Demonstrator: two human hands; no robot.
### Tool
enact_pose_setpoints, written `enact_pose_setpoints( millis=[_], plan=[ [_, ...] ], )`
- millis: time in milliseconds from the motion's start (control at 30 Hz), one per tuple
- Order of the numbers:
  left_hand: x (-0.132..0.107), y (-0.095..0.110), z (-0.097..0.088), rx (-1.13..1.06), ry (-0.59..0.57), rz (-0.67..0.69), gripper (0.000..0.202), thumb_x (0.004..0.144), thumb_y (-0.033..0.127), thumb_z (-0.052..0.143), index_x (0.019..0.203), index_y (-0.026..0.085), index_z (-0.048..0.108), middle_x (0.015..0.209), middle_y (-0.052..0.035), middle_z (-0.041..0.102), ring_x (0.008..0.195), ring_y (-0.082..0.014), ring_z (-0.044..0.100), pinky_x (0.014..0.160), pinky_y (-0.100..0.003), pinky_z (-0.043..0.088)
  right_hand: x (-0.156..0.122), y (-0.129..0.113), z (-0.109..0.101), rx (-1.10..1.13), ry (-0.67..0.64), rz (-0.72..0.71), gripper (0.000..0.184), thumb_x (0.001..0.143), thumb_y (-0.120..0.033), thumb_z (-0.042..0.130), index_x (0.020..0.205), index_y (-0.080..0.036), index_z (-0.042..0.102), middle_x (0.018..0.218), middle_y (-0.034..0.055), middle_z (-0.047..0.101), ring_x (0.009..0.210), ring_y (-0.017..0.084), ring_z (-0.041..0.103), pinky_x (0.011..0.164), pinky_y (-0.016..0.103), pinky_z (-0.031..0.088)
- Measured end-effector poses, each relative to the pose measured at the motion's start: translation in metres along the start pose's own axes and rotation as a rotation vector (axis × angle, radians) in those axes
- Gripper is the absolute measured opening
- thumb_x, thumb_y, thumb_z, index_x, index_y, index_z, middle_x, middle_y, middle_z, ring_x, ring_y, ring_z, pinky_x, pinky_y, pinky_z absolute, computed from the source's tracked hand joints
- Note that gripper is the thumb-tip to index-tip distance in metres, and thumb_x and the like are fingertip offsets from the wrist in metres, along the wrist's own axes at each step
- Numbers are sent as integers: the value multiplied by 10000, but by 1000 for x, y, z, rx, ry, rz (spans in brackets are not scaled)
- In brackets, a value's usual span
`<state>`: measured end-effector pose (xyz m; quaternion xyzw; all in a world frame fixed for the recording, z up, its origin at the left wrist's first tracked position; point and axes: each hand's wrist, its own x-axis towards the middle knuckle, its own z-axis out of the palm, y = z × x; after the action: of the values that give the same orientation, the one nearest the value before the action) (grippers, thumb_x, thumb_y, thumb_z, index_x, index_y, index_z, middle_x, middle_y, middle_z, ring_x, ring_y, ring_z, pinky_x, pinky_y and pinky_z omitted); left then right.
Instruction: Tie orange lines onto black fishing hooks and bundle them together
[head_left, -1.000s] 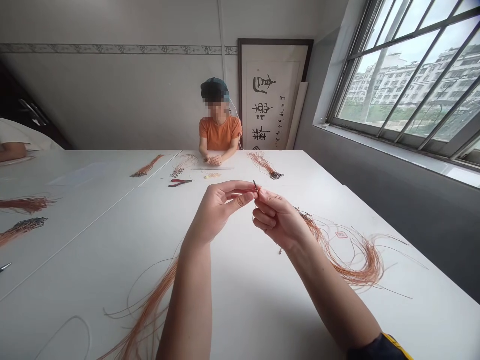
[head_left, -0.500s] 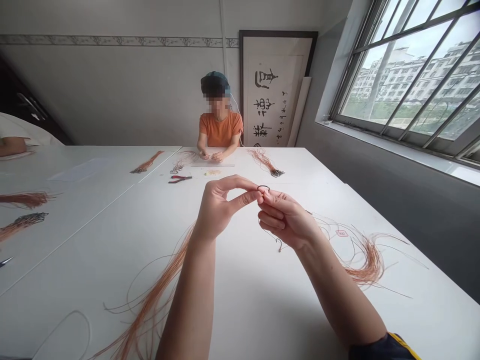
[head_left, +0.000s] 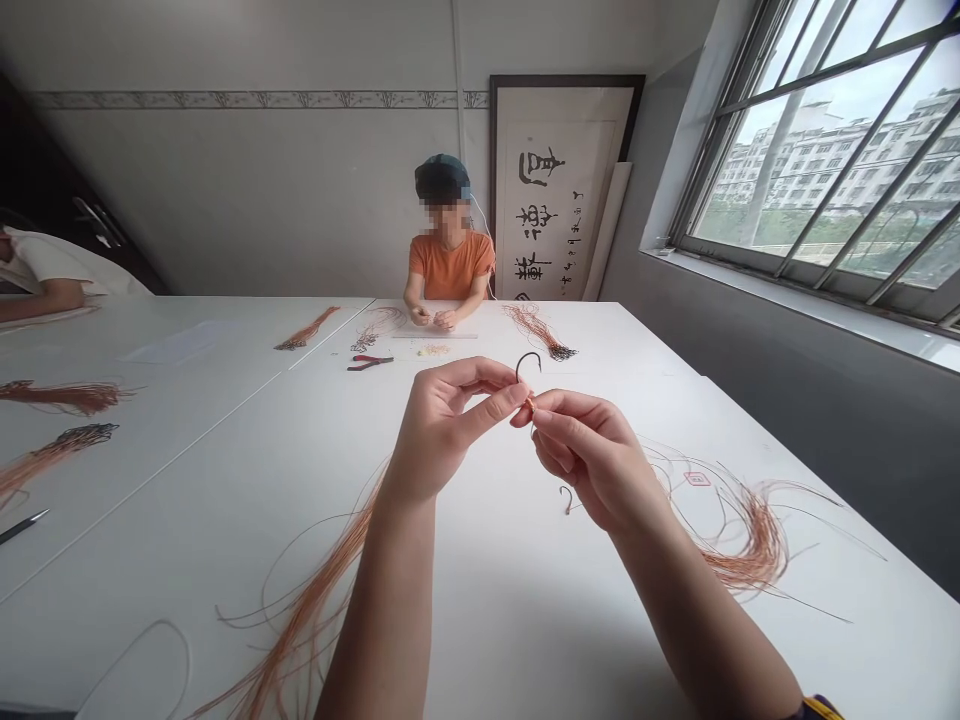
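Note:
Above the table, a dark fish hook (head_left: 528,354) points its bend upward, its shank pinched between the thumb and index finger of my left hand (head_left: 454,425). Just below the bend, my right hand (head_left: 592,440) is closed at its fingertips on the orange fishing line (head_left: 531,404) at the lower end of the shank. The fingers partly hide how line and hook join. A second fish hook (head_left: 567,501) lies on the table beside my right hand. Long strands of orange line (head_left: 322,580) lie under my left forearm, and a curved bundle of line (head_left: 761,540) rests right of my right forearm.
Across the white table (head_left: 495,600) sits a person in an orange shirt (head_left: 450,265), near red-handled pliers (head_left: 370,362) and a bundle of hooks with line (head_left: 551,340). More bundles (head_left: 67,397) and a pen (head_left: 24,525) lie at left. Another person's arm (head_left: 60,295) rests at far left.
More of the hook now shows above my left fingertips. My right fingers have moved slightly down and right, showing the orange line at the shank. The camera view has shifted a little.

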<state>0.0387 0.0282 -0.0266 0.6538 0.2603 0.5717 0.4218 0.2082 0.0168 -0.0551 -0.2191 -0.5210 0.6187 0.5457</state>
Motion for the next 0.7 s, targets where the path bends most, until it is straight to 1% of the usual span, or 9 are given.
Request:
enact_pose_setpoints(
  millis=[167,300,400,567,700],
  plan=[
    [-5,7,6,-11,2,1,101,884,296,830,825,224,791,745,-9,710,705,-153,662,723,-319,571,-10,-1,-1,-164,0,-92,200,972,-395,755,886,-235,840,534,-62,367,507,83,281,460,246,241],
    [-7,8,10,1,22,5,131,886,320,827,815,223,774,741,-13,712,724,-162,668,737,-321,574,-14,-1,1,-187,38,-150,180,985,-391,749,951,-252,858,536,-55,393,509,91,322,457,239,290],
    [-7,8,11,11,25,17,123,893,306,818,819,223,765,744,-8,716,738,-162,677,758,-318,572,-15,-1,2,-198,64,-187,189,985,-400,751,962,-248,861,528,-53,401,495,91,329,447,242,295],
    [-7,11,12,63,28,14,136,906,282,791,796,219,742,742,-4,705,738,-156,671,762,-315,565,-15,-1,1,-241,61,-200,214,1004,-419,722,957,-259,856,523,-50,413,496,95,349,460,247,311],
    [-9,14,12,121,49,28,133,901,268,772,787,215,729,746,-5,705,741,-166,676,765,-330,569,-17,-5,0,-358,43,-209,213,982,-441,752,950,-251,842,565,-38,453,515,92,353,476,251,298]
  ],
)
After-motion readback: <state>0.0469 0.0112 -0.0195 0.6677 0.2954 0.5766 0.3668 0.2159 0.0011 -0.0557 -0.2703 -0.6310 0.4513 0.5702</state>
